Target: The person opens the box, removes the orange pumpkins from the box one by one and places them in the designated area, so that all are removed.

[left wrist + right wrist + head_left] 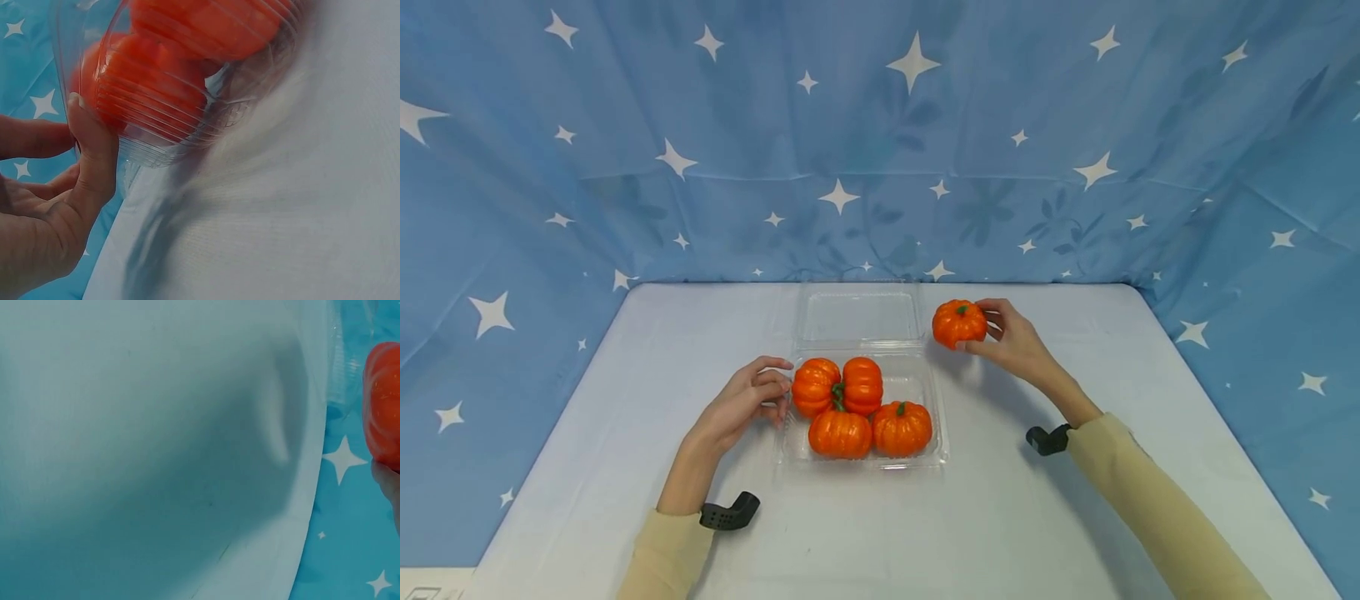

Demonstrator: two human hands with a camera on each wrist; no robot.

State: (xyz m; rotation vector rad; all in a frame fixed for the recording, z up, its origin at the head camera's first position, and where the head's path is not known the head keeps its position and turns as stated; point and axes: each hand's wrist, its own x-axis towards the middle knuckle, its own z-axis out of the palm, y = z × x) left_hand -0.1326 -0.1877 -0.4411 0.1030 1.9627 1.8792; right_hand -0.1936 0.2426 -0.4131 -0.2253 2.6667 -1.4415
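My right hand (1013,343) grips a small orange pumpkin (959,323) with a green stem, held above the table to the right of a clear plastic clamshell box (942,446). In the right wrist view only part of that pumpkin (384,403) and a bit of thumb (389,482) show at the right edge. Several similar pumpkins (902,429) sit in the box's base, on its left side and along the front. At the box's left side, my left hand (741,406) pinches the rim between thumb and fingers, as the left wrist view of the hand (69,200) shows.
The box's clear lid (859,318) lies folded back towards the table's far edge. A white cloth covers the table (1000,525). Behind and beside it hangs a blue curtain (760,108) with white stars. Each wrist wears a black camera (730,512).
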